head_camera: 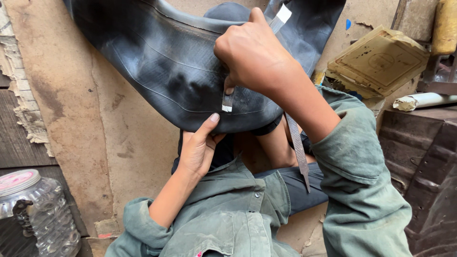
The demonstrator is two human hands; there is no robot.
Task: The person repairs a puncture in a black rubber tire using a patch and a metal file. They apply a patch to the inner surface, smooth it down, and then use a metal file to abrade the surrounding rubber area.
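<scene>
Green sleeve (362,190) nearest, right hand (252,54) gripping metal strip (227,101), left hand (197,147) open under black inner tube (157,62).

The black inner tube (166,62) is running off the top edge of the frame. The right hand (252,52) is hiding part of the metal strip (228,101), and the plastic jar (35,209) at lower left is getting cut off.

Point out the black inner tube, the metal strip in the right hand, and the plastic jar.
black inner tube (162,62): head view, broad rubber surface.
metal strip (227,101): head view, end below the fist.
plastic jar (47,214): head view, clear ribbed wall.
</scene>
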